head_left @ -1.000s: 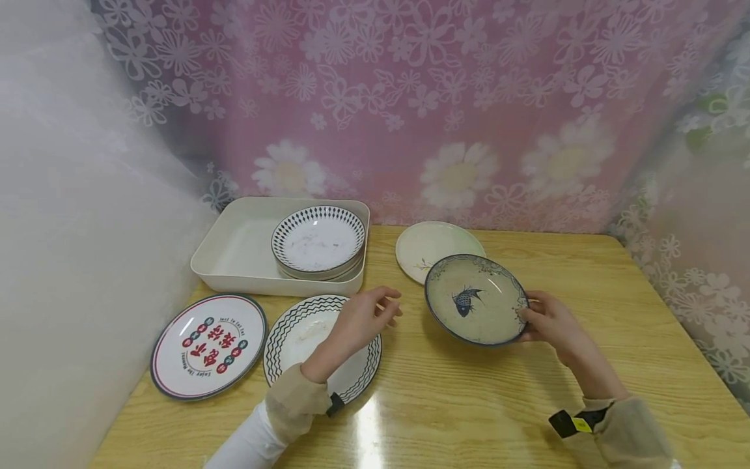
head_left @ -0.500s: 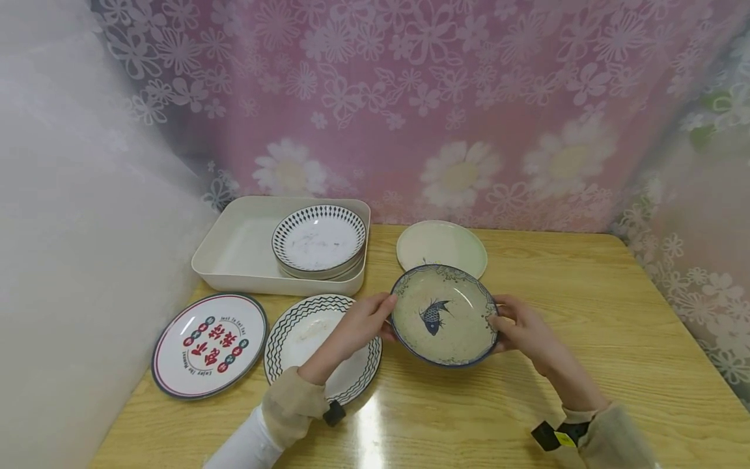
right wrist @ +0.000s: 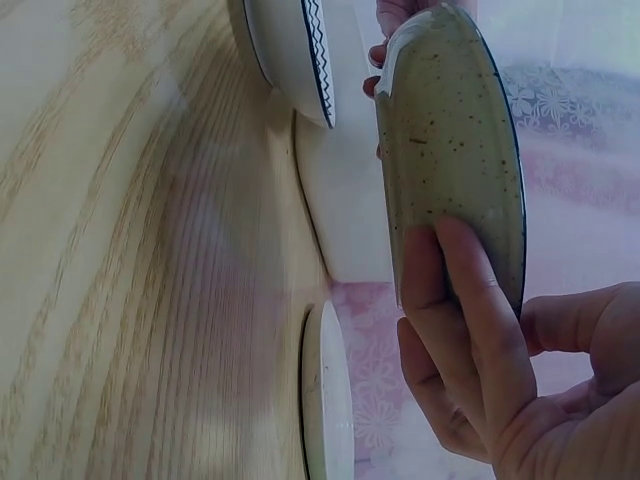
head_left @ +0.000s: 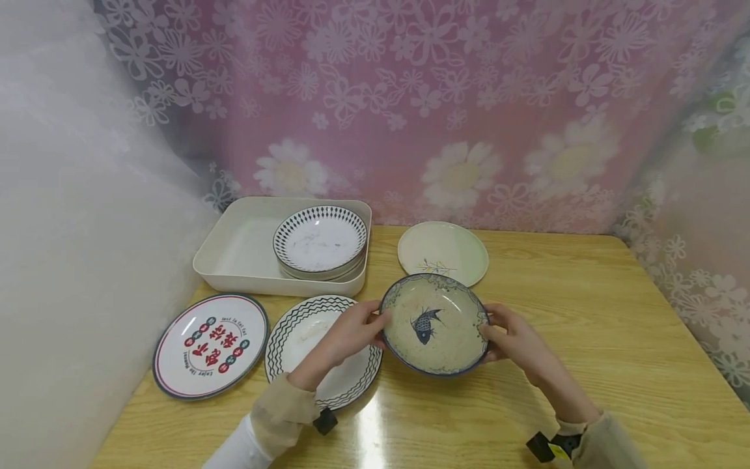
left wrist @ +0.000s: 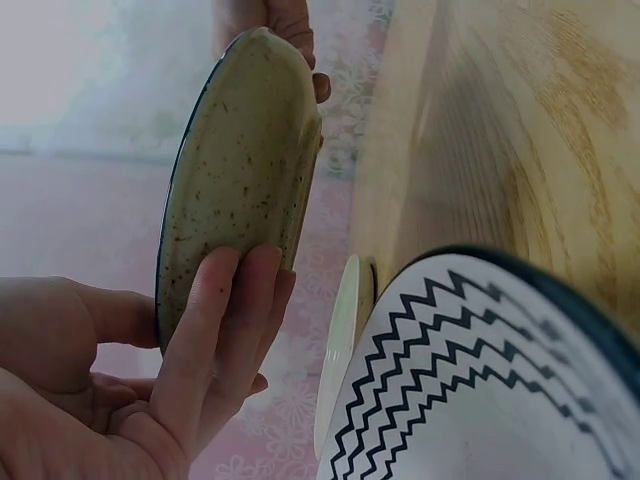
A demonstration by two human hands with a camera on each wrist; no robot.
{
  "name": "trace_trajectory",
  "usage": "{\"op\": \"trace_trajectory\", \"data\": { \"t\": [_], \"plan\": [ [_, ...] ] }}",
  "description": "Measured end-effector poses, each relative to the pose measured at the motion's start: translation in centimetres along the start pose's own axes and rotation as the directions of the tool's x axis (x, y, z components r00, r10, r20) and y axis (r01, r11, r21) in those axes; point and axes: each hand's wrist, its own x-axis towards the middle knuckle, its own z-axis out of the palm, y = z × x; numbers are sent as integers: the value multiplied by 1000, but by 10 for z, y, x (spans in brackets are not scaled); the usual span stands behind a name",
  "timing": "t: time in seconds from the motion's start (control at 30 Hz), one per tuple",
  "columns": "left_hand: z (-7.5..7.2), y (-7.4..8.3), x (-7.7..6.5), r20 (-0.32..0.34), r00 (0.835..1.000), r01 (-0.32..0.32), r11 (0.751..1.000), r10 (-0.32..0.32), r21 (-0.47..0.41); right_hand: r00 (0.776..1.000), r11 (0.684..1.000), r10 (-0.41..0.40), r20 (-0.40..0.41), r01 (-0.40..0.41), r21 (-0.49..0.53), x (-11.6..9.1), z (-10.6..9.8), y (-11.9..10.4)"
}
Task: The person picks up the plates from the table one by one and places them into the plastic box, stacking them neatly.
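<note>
Between both hands, raised above the table, is a cream plate [head_left: 436, 326] with a blue rim and a dark blue fish painted in it. My left hand [head_left: 354, 329] grips its left edge, thumb at the rim and fingers spread beneath. On the opposite edge my right hand [head_left: 515, 339] holds it the same way. Both wrist views show the plate's speckled underside [left wrist: 235, 190], with the right hand's fingers [right wrist: 480, 310] pressed against it. The plate tilts toward the head camera. Below my left forearm lies a white plate [head_left: 293, 352] with black zigzag rings, partly hidden by that arm.
A cream rectangular bin [head_left: 234, 244] at the back left contains stacked dishes, the top a white dish [head_left: 319, 241] with a black diamond rim. A white plate [head_left: 211, 345] with red lettering lies at the left. Behind the fish plate is a pale green-cream plate [head_left: 442, 247].
The fish plate has moved left and nearer to me. My left hand, holding nothing one second ago, now grips its left edge; the right hand has kept its hold.
</note>
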Motion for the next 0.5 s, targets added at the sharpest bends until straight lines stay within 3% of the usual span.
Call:
{"op": "trace_trajectory", "data": {
  "t": [0.3,0.5],
  "plan": [
    [-10,-7,-4,28,999,-20,992,24,-123,999,1000,-28,20,27,11,1,5,-5],
    [-23,-4,-6,1,999,-31,987,32,-160,998,998,-57,20,57,22,6,5,-12]
  ]
}}
